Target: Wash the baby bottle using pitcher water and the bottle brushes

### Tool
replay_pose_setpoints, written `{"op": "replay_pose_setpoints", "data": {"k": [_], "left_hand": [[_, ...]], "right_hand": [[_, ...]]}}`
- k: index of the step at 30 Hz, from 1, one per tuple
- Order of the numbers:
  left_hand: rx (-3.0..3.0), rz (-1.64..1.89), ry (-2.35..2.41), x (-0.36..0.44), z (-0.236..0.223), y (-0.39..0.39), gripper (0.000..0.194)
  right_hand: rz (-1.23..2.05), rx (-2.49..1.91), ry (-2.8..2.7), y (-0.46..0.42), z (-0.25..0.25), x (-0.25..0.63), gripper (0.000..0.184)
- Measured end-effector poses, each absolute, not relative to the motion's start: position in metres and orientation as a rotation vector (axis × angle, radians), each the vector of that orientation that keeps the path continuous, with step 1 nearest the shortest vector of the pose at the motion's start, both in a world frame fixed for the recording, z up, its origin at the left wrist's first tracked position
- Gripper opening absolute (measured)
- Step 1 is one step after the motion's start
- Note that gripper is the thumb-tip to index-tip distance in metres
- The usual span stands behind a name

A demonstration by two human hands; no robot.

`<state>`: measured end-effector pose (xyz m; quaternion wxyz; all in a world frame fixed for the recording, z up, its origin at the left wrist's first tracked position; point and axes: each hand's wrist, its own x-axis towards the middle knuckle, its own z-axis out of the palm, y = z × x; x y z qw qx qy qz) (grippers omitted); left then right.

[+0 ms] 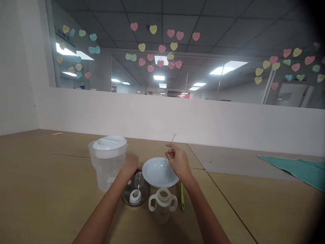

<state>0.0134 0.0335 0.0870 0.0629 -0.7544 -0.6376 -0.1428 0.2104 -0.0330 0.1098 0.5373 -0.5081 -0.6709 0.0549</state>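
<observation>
My right hand (177, 160) pinches a thin wire straw brush (173, 138) with a looped top end. It stands tilted over the white bowl (152, 179), its lower end pointing into the bowl. My left hand (131, 163) is smeared by motion between the pitcher and the bowl, above a dark round tray (146, 196); its fingers are hidden. On the tray lie a white bottle collar (135, 197) and a clear cap (139, 179). An uncapped two-handled baby bottle (162, 211) stands upright in front of the bowl.
A lidded clear pitcher (110, 169) stands left of the tray. A green handle (182, 198) lies beside my right forearm. At the far right lies a teal cloth (299, 169). Behind the table rises a white wall (157, 115) with a window above.
</observation>
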Motion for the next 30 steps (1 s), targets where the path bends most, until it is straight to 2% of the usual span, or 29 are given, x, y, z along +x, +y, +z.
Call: {"op": "replay_pose_setpoints", "data": {"k": [4,10,13,20,30], "left_hand": [[-2.216,-0.543,-1.847,0.024,0.114,0.024,0.027],[-2.765,-1.265,-1.637,0.045,0.119,0.016,0.019],[-2.827,-1.469,-1.538,0.05,0.116,0.015,0.019],[-2.829,-1.498,-1.465,0.049,0.118,0.012,0.021],[-2.703,-1.302,-1.376,0.05,0.125,0.0,0.02]], "right_hand": [[0.131,-1.065,-1.504,-0.054,0.127,0.21,0.025],[0.179,-0.812,-1.348,-0.069,0.134,0.206,0.016],[0.206,-0.782,-1.348,-0.064,0.129,0.205,0.014],[0.28,-0.75,-1.306,-0.057,0.125,0.205,0.014],[0.294,-0.724,-1.284,-0.066,0.128,0.203,0.011]]}}
